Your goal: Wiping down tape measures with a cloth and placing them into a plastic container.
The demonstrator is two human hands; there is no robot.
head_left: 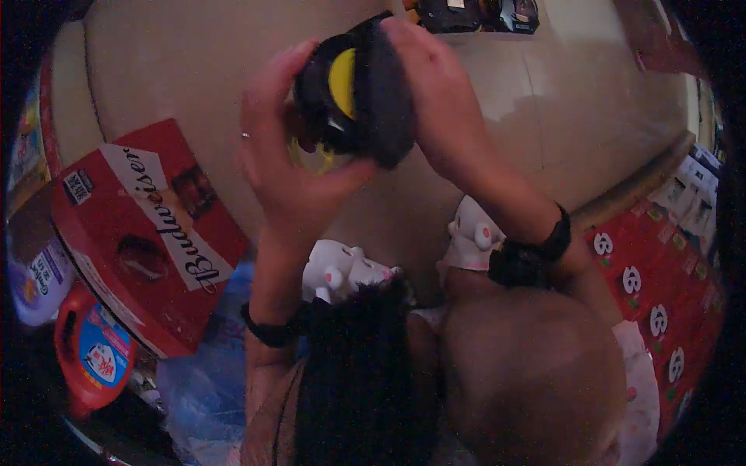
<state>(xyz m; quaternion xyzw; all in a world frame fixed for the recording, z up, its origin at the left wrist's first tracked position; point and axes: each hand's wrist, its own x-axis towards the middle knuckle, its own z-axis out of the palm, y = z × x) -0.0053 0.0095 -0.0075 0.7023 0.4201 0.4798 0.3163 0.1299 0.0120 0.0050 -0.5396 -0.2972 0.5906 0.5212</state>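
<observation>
Held up in front of me is a black, blocky object [395, 101] with a rounded yellow part on its left face; blur hides its exact kind. My left hand [291, 151] curves round its left side, fingers at the upper edge and thumb below. A ring shows on that hand. My right hand [439, 89] grips the upper right side, its fingertips partly hidden behind the object. Dark bands circle both wrists. Below my forearms are two white slippers [336, 268] [468, 233] shaped like animal heads with pink cheeks.
At left a red cardboard carton [148, 225] stands near a purple-white bottle [43, 283], a red detergent bottle [93, 349] and a blue plastic bag [206, 404]. Red patterned packaging [660, 303] lies at right. Dark packaged items [474, 14] sit at the far edge. Dark hair covers the lower middle.
</observation>
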